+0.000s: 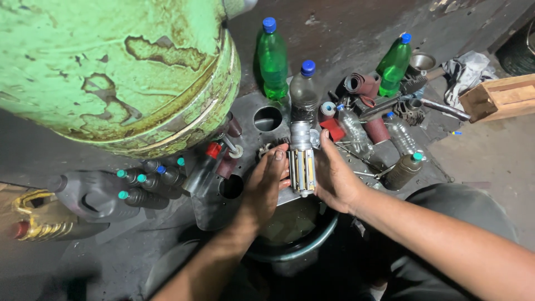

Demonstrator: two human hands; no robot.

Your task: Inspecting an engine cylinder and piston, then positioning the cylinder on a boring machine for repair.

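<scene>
My left hand [266,184] and my right hand [336,177] clasp a shiny metal cylindrical part [302,161] from both sides. The part has lengthwise slots with yellowish strips and stands nearly upright. It is held above a round dark basin [312,245] that has murky liquid in it. My fingers are dirty with grease. Behind the part stands a clear plastic bottle with a blue cap [304,92].
A big green drum with peeling paint [111,72] fills the upper left. Two green bottles [272,58] [395,64], small dark bottles with teal caps [142,187], a grey jug [89,195], metal parts, rolled red cloth [362,83] and a wooden box [499,96] lie around.
</scene>
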